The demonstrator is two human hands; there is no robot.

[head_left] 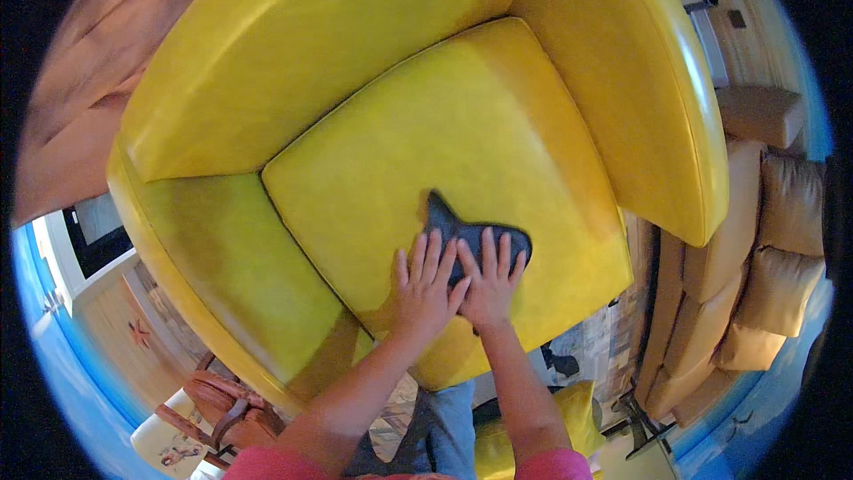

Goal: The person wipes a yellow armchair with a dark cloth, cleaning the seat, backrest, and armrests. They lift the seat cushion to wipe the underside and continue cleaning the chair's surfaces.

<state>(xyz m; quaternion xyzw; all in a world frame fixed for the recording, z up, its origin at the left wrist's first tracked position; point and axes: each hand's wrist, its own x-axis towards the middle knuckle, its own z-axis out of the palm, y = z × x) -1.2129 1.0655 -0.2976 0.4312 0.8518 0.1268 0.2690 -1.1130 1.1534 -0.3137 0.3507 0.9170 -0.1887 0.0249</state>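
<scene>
A dark grey piece, flat and soft-looking, with one pointed end and one rounded end (pixel 446 215), lies on the yellow seat cushion (pixel 418 133) of an armchair. I cannot make out its kind. My left hand (pixel 426 289) rests palm down at its left side, fingers stretched and their tips on its edge. Beside it, my right hand (pixel 489 280) lies flat over the rounded part with the fingers spread. The two hands touch near the thumbs. Parts of the dark piece are hidden under the fingers.
Around the cushion rise the chair's yellow backrest (pixel 293 62) and armrest (pixel 631 80). A brown sofa (pixel 711 302) with pillows stands at the right. A yellow cushion (pixel 579 425) is below my right forearm. Wooden chairs (pixel 227 404) stand at the lower left.
</scene>
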